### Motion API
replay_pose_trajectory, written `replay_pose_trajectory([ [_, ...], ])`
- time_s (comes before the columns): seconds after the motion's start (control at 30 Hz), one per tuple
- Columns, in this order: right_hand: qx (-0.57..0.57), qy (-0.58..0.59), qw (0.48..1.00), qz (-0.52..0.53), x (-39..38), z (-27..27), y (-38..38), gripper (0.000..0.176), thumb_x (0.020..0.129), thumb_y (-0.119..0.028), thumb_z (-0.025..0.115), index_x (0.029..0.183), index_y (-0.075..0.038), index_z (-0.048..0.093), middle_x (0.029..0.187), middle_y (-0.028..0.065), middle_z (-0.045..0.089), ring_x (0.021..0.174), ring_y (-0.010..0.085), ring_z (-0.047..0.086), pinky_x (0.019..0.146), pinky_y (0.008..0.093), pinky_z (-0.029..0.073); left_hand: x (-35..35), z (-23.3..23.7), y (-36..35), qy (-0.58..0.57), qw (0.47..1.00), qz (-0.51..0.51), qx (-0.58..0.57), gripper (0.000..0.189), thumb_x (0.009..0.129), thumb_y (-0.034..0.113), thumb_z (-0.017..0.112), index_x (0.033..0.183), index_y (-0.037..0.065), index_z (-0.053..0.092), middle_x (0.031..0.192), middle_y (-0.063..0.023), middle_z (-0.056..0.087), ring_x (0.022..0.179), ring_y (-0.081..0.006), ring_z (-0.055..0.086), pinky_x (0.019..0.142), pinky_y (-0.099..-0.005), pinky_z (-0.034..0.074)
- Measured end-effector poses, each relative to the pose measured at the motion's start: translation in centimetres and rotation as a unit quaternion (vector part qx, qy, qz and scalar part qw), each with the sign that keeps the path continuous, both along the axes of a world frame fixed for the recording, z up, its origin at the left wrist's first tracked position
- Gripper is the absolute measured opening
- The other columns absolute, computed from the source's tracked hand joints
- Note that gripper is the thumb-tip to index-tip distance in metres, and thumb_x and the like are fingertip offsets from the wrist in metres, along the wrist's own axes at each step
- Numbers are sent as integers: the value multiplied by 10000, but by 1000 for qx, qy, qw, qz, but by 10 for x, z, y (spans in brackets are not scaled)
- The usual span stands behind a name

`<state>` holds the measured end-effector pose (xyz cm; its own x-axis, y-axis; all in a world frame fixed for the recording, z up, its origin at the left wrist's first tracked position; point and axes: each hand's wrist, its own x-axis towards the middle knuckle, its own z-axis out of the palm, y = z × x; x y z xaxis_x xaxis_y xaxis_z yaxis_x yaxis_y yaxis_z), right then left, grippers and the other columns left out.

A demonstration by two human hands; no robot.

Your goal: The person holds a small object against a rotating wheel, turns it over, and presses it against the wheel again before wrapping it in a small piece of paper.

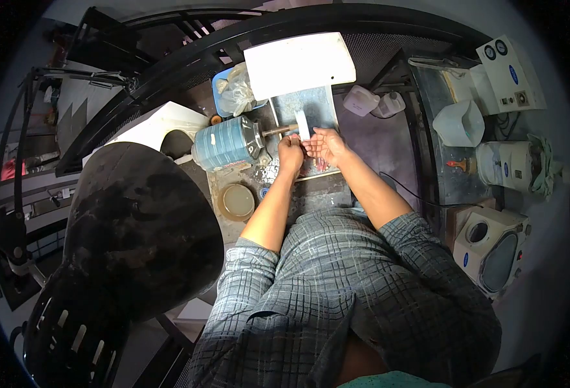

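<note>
White wheel (302, 125) beyond left hand (290, 154), right hand (327, 145) (outstretched, close together)

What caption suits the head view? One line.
The left hand and right hand meet at the white wheel on the blue motor's shaft.

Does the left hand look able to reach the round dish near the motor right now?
Probably yes. The round dish lies uncovered beside the left forearm, with nothing standing between it and the left hand, which is up by the white wheel.
</note>
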<state>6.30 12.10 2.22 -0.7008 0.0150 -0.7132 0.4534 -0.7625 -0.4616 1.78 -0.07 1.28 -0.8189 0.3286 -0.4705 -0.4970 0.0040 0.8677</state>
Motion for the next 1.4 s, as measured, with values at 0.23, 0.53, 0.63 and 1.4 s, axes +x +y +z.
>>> replay_pose_trajectory([
  [0.23, 12, 19, 999, 25, 2, 2, -1, 394, 854, -327, 432, 860, 45, 565, 774, 132, 620, 675, 195, 600, 654, 324, 499, 4, -5, -6, 5, 1000, 7, 26, 217, 919, 147, 397, 772, 11, 482, 662, -21, 516, 534, -69, 440, 468, -228, 396],
  [0.53, 27, 39, 998, 46, 8, 6, -4, 406, 857, -337, 433, 871, 36, 592, 734, 101, 613, 659, 166, 589, 649, 297, 489, 15, 23, -10, 66, 998, 3, 14, 136, 906, 87, 405, 819, 6, 470, 671, -28, 510, 535, -64, 431, 457, -222, 363],
  [0.63, 40, 42, 997, 52, 10, 10, -5, 404, 863, -341, 430, 864, 26, 600, 729, 93, 612, 657, 159, 586, 646, 288, 486, 18, 26, -11, 69, 998, -1, 7, 120, 902, 77, 410, 828, 6, 473, 669, -28, 513, 530, -65, 430, 458, -221, 356],
  [1.4, 52, 61, 995, 64, 14, 12, -3, 413, 869, -347, 426, 890, 28, 598, 774, 97, 615, 691, 155, 578, 683, 279, 471, 20, 19, -13, 49, 999, 8, 7, 98, 880, 47, 435, 857, -2, 517, 719, -28, 553, 599, -78, 475, 554, -215, 397],
])
